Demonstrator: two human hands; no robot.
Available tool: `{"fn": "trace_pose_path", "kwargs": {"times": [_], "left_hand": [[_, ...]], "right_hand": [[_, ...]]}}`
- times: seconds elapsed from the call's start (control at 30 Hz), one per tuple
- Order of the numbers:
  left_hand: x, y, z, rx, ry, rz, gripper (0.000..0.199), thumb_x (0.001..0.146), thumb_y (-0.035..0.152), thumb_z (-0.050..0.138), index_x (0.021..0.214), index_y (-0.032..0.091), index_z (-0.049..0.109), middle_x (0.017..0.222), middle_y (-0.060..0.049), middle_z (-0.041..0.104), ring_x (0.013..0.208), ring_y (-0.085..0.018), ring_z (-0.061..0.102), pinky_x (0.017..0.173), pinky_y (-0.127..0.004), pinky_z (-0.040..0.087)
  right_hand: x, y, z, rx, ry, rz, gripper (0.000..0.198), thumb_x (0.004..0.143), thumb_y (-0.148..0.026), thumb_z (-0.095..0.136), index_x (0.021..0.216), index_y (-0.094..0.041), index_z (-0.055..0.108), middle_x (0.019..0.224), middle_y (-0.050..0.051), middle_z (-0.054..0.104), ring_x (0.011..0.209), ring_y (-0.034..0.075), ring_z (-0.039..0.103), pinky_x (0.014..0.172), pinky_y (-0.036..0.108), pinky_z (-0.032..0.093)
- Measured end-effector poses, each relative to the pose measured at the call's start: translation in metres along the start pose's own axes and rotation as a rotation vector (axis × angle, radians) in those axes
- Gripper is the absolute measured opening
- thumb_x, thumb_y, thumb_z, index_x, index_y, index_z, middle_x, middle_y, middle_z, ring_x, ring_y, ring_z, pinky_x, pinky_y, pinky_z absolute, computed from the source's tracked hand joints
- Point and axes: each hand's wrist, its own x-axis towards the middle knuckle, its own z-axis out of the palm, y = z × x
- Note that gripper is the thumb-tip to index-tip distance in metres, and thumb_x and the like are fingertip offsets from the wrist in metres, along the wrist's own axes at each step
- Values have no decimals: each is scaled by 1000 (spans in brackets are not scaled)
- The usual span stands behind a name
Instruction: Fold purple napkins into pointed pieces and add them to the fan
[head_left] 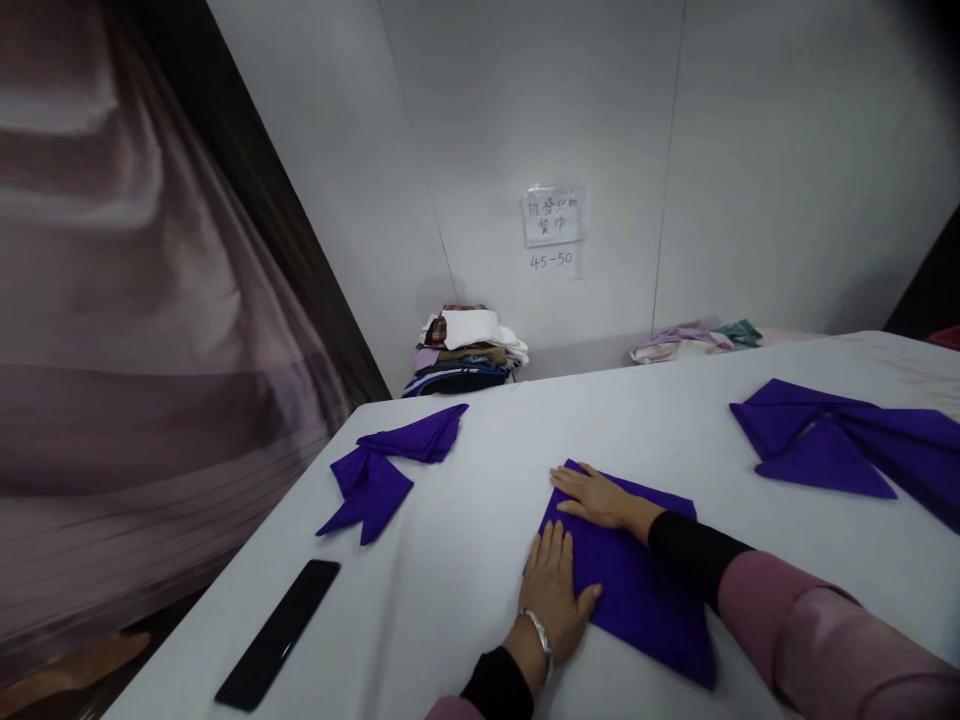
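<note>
A purple cloth napkin (645, 590) lies folded flat on the white-covered table in front of me. My left hand (553, 590), with a silver bracelet at the wrist, rests flat on its left edge, fingers stretched out. Farther up, my right hand (596, 497) presses flat near the napkin's upper left corner, its fingers extended to the left. Both palms face down on the cloth, and neither hand grips anything. My right forearm crosses over part of the napkin and hides it.
Two folded purple napkins (386, 495) (420, 435) lie at the left, above a black phone-like slab (279, 632). More folded purple cloth (814, 440) lies at the right. Behind the table (465, 560) are stacked clothes (465, 355), crumpled fabric (686, 342) and a wall sign (553, 217). A curtain (150, 300) hangs left.
</note>
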Motion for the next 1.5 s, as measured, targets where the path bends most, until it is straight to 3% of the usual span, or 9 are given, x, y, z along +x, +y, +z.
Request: {"fn": "trace_pose_path", "kwargs": {"times": [0.2,0.33,0.53,0.67,0.83,1.0,1.17,1.3,1.5], "left_hand": [[0,1,0,-13,-9,-10,75,84,60,26,140,10,26,149,-11,16,137,-27,8,113,-46,14],[-1,2,-2,-23,-4,-12,74,84,59,27,140,10,25,149,-10,15,137,-27,9,113,-46,14],[-1,4,-6,-33,-1,-12,75,84,60,26,140,10,26,149,-11,17,137,-26,9,113,-45,13],[-1,5,-9,-67,-4,-10,73,84,58,28,139,10,27,148,-11,19,137,-26,10,113,-44,14],[10,0,-20,-180,95,-67,59,88,49,30,134,12,38,143,-10,34,132,-22,28,110,-40,24],[45,-14,-41,-164,183,-275,41,86,30,40,122,15,50,126,-10,54,119,-20,45,103,-33,32],[77,-23,-49,-208,64,-422,32,79,24,52,108,14,59,104,-10,66,99,-20,59,84,-28,44],[79,-23,-47,-226,10,-491,21,73,22,57,93,17,63,97,-8,68,89,-19,63,72,-25,44],[55,-16,-47,-218,16,-512,32,76,23,55,108,17,55,98,-9,67,91,-18,62,75,-26,43]], "right_hand": [[5,17,0,-28,65,69,65,88,-61,25,139,-22,31,146,9,26,135,21,19,109,46,6],[8,31,-8,-36,107,244,67,85,-62,32,138,-21,34,146,8,26,135,23,18,109,47,7],[3,49,-30,-21,183,468,61,92,-51,22,136,-11,37,140,13,38,128,22,35,104,38,27],[-36,55,-38,-55,241,526,53,90,-41,32,130,-8,46,132,14,48,122,21,44,101,30,32],[-108,66,-36,-118,237,624,43,83,-32,46,115,-7,59,112,18,61,105,28,55,90,37,39],[-148,71,-30,-162,199,723,41,81,-37,50,108,-10,62,101,17,63,93,27,59,78,34,43],[-140,64,-30,-116,189,787,29,73,-33,59,94,-14,66,95,13,65,88,25,60,70,31,43],[-130,57,-32,-68,182,808,18,69,-22,58,83,-16,66,83,8,67,77,21,61,61,27,41],[-109,53,-44,-26,252,778,14,68,-17,54,76,-15,65,79,8,67,73,20,60,58,26,38]]}}
